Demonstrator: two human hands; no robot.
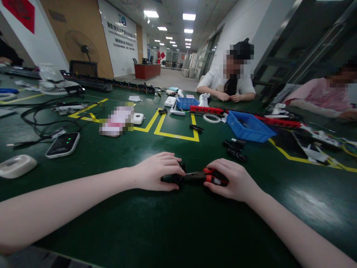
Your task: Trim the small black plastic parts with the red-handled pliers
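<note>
My right hand [232,178] is closed around the red and black handles of a pair of long-nose pliers [195,176]. The jaws point left and meet a small black part [174,179] at my left fingertips. My left hand [160,172] holds that part down low over the green table, its fingers curled over it. Most of the part is hidden under the fingers, so its exact kind does not show. Several similar black parts [234,149] lie in a pile beyond my right hand. Another black part [196,128] rests farther off near a yellow tape line.
A blue bin [248,126] stands beyond the pile, with a smaller blue bin [187,103] behind. To the left lie a black-screened device [63,145], a white rounded object [18,166], cables [33,115] and a phone [117,121]. Two people sit across the table at right.
</note>
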